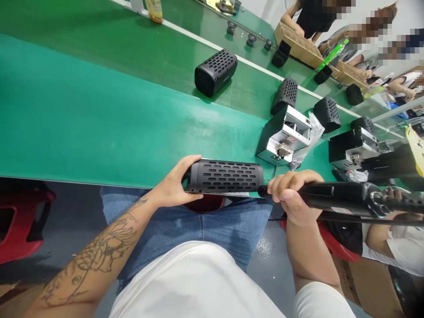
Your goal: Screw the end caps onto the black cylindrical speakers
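At the near edge of the green bench lies a black speaker housing [227, 176] with a slotted grille facing up. My left hand [175, 183] grips its left end, thumb and fingers on opposite sides. In my right hand [294, 190] is a black electric screwdriver [338, 196], held level with the fingers wrapped round its front part. Its tip meets or nearly meets the right end of the housing; whether a screw is there I cannot make out. A silver and black screw feeder [285, 137] stands just beyond my right hand.
Another speaker housing [216, 73] sits farther back, with more along the belt [258, 88] at right. A second screw feeder [353, 148] stands far right. Co-workers work across the line beside cardboard trays [298, 46]. A bottle [154, 9] is at the back; a red stool [23, 221] is at left.
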Motion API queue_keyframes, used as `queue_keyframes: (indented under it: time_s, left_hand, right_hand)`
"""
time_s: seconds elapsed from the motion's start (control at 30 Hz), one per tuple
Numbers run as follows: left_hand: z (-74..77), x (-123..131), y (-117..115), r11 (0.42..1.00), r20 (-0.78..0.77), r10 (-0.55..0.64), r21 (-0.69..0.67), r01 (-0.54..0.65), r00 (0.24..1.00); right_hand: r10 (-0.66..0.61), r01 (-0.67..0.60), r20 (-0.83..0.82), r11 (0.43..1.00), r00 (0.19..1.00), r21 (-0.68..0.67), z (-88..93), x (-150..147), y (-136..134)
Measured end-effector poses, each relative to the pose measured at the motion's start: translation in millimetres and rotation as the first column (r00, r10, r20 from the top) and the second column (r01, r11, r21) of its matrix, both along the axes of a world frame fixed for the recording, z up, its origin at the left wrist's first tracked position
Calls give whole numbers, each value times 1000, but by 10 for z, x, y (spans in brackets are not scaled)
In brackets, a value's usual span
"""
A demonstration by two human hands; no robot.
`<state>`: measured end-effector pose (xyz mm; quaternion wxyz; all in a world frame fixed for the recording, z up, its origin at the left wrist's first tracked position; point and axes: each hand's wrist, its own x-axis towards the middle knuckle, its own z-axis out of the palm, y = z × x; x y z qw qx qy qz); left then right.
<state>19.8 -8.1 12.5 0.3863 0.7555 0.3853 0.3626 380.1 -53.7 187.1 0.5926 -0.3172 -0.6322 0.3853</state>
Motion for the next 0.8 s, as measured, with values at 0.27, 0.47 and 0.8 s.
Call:
queue_keyframes:
  time_s: [0.27,0.47,0.8]
  left_hand:
    - [-92,15,-20,981,19,33,189,-35,999]
    - [-126,9,-57,971,27,65,229,-69,998]
    - [-97,28,-62,971,21,57,230,-60,998]
  right_hand:
    - [-324,344,-148,928,935,141,178,524,480]
    - [-568,574,-89,797,818,187,-35,946,1246]
    - [-541,547,-81,830,837,104,-49,797,1074]
